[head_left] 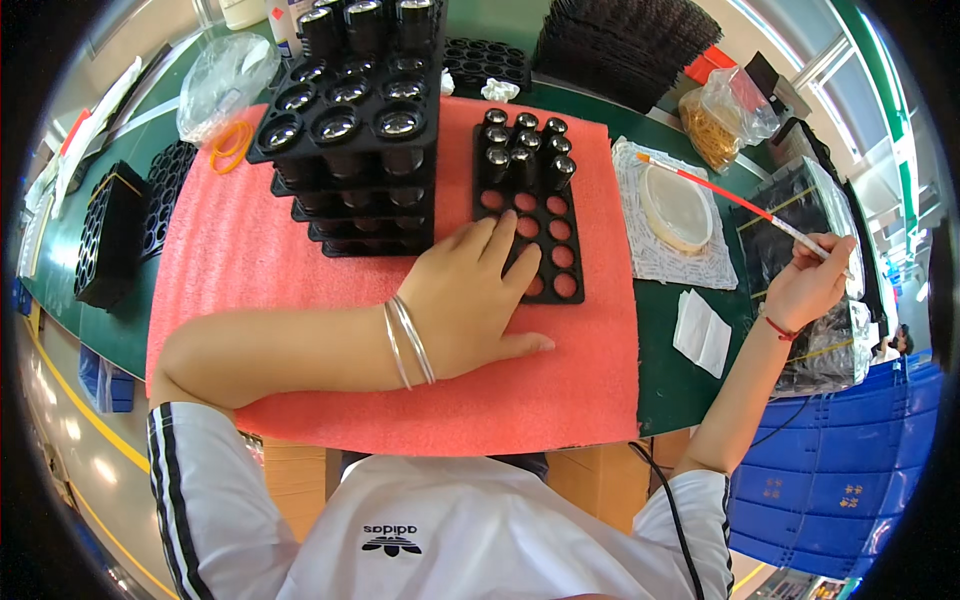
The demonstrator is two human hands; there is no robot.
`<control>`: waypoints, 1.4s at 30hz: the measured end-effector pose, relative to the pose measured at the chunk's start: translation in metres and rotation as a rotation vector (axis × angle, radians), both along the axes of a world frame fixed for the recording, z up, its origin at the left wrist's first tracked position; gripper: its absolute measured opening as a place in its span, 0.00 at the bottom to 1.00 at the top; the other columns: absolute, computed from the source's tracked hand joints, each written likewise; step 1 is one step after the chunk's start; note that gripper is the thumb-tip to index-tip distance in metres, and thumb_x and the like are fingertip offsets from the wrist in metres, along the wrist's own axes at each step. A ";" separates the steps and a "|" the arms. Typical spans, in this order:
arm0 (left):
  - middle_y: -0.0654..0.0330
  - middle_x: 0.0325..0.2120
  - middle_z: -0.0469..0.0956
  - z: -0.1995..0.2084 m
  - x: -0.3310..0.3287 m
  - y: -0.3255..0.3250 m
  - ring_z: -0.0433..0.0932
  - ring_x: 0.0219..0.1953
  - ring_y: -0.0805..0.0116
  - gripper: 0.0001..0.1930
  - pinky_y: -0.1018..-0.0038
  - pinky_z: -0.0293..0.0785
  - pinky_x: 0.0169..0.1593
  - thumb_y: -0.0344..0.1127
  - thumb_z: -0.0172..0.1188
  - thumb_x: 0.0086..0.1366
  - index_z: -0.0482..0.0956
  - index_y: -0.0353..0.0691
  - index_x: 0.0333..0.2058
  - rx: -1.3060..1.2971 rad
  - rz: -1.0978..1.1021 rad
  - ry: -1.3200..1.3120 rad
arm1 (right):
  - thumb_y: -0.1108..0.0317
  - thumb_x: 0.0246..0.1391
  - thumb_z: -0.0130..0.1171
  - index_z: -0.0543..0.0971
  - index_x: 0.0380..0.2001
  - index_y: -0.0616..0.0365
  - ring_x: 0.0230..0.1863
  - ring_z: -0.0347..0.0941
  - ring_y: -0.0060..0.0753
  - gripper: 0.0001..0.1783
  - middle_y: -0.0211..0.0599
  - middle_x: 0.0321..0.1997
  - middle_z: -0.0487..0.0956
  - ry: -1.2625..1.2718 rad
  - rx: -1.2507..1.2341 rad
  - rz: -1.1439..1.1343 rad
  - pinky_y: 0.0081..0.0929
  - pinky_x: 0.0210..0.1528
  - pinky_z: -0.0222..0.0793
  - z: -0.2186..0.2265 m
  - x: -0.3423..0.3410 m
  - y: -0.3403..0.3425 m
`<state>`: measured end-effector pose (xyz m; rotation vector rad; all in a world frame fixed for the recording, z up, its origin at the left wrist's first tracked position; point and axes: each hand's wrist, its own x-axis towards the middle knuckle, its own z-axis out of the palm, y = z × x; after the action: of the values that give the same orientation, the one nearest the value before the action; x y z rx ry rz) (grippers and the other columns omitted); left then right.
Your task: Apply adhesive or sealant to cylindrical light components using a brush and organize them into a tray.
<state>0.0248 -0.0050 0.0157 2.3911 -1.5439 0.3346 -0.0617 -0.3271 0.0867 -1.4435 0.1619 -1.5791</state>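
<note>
My left hand [465,290] lies spread over the near part of a black tray [576,240] with round holes, its fingertips resting on the holes. Short black cylinders [525,160] with shiny domed tops stand in the tray's far rows; the nearer holes that show let the pink mat [250,310] through. Off to the right, my right hand [808,285] grips a thin brush [715,187] near its pale end. Its red shaft slants up and left, with the orange tip above the far edge of a round pale dish [675,210] on a cloth.
Left of the tray rises a tall stack of black trays [350,165] with lens-like pieces. Behind stand many stacked black trays [625,45] and a bag of rubber bands [715,125]. A folded white tissue [702,330] and wrapped trays [825,330] are at right.
</note>
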 end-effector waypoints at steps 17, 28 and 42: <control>0.45 0.54 0.60 -0.008 0.014 -0.013 0.64 0.44 0.55 0.38 0.64 0.67 0.47 0.58 0.57 0.50 0.65 0.33 0.51 -0.108 0.004 -0.039 | 0.57 0.59 0.45 0.71 0.18 0.60 0.16 0.62 0.20 0.21 0.33 0.16 0.70 0.013 -0.021 -0.025 0.16 0.20 0.56 0.000 0.000 0.001; 0.46 0.52 0.63 -0.011 0.014 -0.014 0.64 0.43 0.57 0.38 0.65 0.67 0.44 0.59 0.56 0.49 0.65 0.31 0.50 -0.095 0.003 -0.081 | 0.57 0.58 0.46 0.71 0.17 0.59 0.16 0.63 0.19 0.21 0.32 0.16 0.70 0.024 -0.037 -0.047 0.15 0.19 0.56 0.000 0.000 0.004; 0.28 0.56 0.46 0.003 -0.008 -0.001 0.53 0.56 0.36 0.41 0.57 0.54 0.58 0.51 0.61 0.49 0.58 0.28 0.54 -0.095 0.014 0.149 | 0.55 0.57 0.46 0.71 0.17 0.60 0.15 0.62 0.19 0.22 0.32 0.15 0.70 0.023 -0.021 -0.080 0.14 0.19 0.54 0.001 0.000 0.002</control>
<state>0.0167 -0.0060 0.0186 2.2986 -1.4141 0.2213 -0.0620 -0.3248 0.0880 -1.4877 0.2194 -1.6330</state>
